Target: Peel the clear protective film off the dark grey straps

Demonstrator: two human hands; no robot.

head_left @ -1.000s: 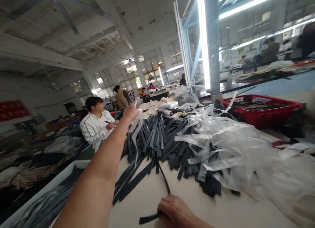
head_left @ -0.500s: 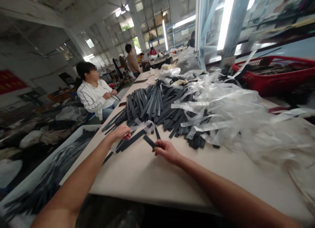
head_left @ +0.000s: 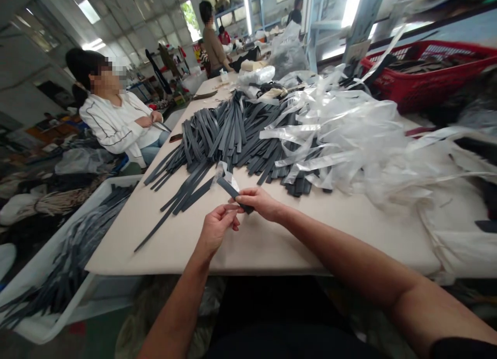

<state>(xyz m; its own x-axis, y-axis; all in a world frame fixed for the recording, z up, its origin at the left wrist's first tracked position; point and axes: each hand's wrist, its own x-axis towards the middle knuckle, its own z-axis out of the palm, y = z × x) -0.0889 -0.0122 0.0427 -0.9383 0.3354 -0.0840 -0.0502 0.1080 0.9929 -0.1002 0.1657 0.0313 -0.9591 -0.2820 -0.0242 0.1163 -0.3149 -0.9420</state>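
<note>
My right hand [head_left: 259, 202] pinches a dark strap [head_left: 232, 190] near its end, over the near part of the beige table [head_left: 272, 245]. My left hand [head_left: 216, 227] is closed too, its fingertips pinching a thin clear plastic strip [head_left: 225, 174] that wraps the strap's far end. The two hands meet almost fingertip to fingertip. Beyond them lies a big heap of dark straps [head_left: 229, 136], and to its right a tangle of clear plastic sleeves [head_left: 341, 131].
A red basket [head_left: 427, 74] of dark pieces stands at the back right. A white bin [head_left: 46, 276] holding straps sits low on the left by the table edge. A person in a white jacket [head_left: 116, 126] sits at the left; others work farther back.
My left arm has come down from reaching high with the clear strip and now meets my right hand. The right hand has lifted the strap off the table. The view has tilted downward.
</note>
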